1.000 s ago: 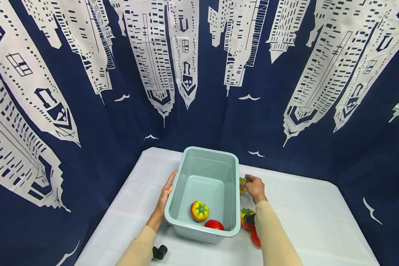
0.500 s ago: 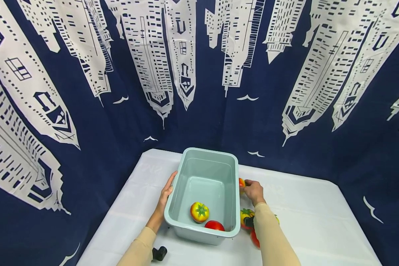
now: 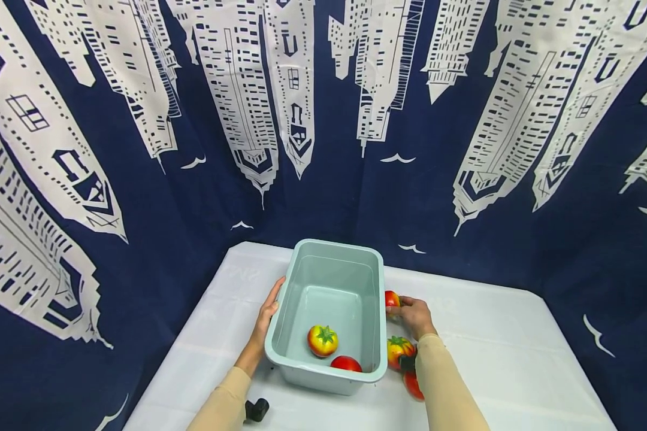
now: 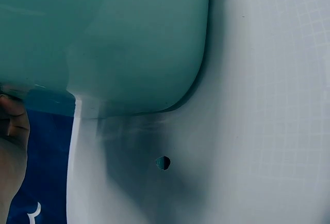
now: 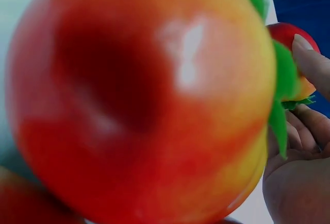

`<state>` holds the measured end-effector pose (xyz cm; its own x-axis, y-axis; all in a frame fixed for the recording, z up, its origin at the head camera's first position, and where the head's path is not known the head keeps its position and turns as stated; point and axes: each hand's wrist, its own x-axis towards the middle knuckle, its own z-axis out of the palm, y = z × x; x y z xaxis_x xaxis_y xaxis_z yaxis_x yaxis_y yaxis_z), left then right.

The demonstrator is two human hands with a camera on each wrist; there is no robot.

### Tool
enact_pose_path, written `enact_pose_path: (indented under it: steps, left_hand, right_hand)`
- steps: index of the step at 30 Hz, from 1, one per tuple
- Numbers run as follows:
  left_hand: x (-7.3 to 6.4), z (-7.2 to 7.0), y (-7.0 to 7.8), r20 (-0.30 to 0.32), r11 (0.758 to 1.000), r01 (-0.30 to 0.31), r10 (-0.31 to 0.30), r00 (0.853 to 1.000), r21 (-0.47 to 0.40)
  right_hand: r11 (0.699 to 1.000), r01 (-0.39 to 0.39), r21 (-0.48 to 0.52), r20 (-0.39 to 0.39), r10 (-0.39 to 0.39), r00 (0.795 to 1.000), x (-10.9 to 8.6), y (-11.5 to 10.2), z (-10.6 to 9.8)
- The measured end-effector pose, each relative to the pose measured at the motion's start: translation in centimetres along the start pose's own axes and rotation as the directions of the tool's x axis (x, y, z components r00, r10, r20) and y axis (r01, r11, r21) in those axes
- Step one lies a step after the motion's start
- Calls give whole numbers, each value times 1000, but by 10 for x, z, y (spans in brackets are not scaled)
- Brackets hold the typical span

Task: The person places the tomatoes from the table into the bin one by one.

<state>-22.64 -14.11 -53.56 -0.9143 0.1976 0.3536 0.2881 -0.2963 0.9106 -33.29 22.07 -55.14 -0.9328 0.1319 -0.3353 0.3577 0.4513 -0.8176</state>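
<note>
A pale green-grey plastic bin (image 3: 329,370) stands on the table, with a yellow-red tomato (image 3: 322,341) and a red tomato (image 3: 347,363) inside near its front end. My left hand (image 3: 264,320) rests along the bin's left side, fingertips at the rim; the left wrist view shows only part of it at the edge. Just right of the bin, my right hand (image 3: 416,315) pinches a red-and-yellow tomato (image 5: 289,32) between thumb and fingers, its green leaves turned downward. Closer to the right wrist camera, a large red-yellow tomato (image 5: 144,105) fills most of that view.
Beside the bin's right wall lie a yellow-red tomato (image 3: 399,352) and a red tomato (image 3: 413,385), partly covered by the right forearm. The white-covered table (image 3: 512,353) ends at a dark blue curtain (image 3: 323,206) printed with white buildings.
The tomato at my right hand has turned from leaves up to its red side showing. That hand has shifted slightly nearer to me. The left hand and bin have stayed put.
</note>
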Motion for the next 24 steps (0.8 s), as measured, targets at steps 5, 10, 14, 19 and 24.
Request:
enact_pose_path:
  steps: [5,10,14,19,24]
  left_hand:
    - [0,-1,-1,-1,1000,-1,2,1000,8]
    - [1,-2,0,-6,1000,-16,16,1000,6]
    - [0,-2,-1,2,1000,-25,25,1000,16]
    - [0,-1,-5,-17,999,-21,22,1000,32]
    - [0,-1,-5,-12,1000,-14,14,1000,16]
  right_hand:
    - [999,7,46,13,-8,1000,0,3,1]
    - [998,19,60,29,-21,999,-1,4,1]
    - [995,22,100,44,-26,999,-2,5,1]
    - [975,1,221,78,-19,997,0,8,3]
    - [931,-41,363,116,-2,993,3,10,2]
